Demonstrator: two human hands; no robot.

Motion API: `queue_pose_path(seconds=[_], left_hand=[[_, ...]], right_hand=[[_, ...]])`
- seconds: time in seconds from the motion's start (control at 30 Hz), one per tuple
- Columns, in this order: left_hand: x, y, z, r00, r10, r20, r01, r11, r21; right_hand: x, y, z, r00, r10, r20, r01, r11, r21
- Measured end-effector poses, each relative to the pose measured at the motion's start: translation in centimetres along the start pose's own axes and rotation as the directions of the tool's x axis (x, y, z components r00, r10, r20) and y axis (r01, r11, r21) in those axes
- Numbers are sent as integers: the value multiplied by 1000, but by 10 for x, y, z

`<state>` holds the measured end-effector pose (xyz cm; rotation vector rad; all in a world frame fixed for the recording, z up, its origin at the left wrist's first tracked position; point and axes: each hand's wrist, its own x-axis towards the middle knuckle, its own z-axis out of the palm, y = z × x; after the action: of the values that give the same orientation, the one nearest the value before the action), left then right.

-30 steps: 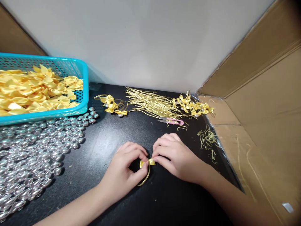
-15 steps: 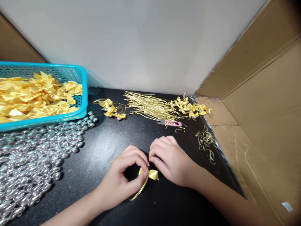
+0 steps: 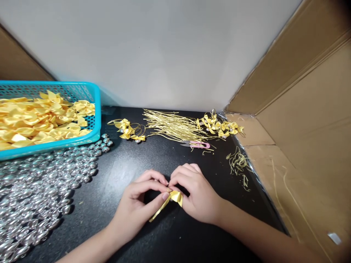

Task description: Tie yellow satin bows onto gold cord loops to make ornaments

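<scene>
Both hands meet over the black table near its front. My left hand pinches a small yellow satin bow between thumb and forefinger, and a loop of gold cord hangs down from it. My right hand is closed in a pinch on the same bow from the right side. The bow's knot is hidden between the fingertips.
A turquoise basket full of yellow bows stands at the back left. Several silver beads spread over the left. A bundle of gold cords, pink snips, finished bows and cord scraps lie behind. A cardboard wall closes the right.
The bow has turned between my fingers and the cord loop now trails down to the left. Both hands have drifted slightly lower and to the left in the view.
</scene>
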<state>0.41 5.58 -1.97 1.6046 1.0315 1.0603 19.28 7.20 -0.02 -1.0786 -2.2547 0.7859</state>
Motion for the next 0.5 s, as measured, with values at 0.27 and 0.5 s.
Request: queue_pose_path(seconds=[0.27, 0.5], left_hand=[[-2, 4, -1, 997, 74, 12, -75, 997, 28], [0, 3, -2, 996, -24, -87, 21, 999, -40]], right_hand=[[1, 2, -2, 996, 56, 71, -60, 996, 63], [3, 1, -4, 997, 62, 43, -66, 993, 98]])
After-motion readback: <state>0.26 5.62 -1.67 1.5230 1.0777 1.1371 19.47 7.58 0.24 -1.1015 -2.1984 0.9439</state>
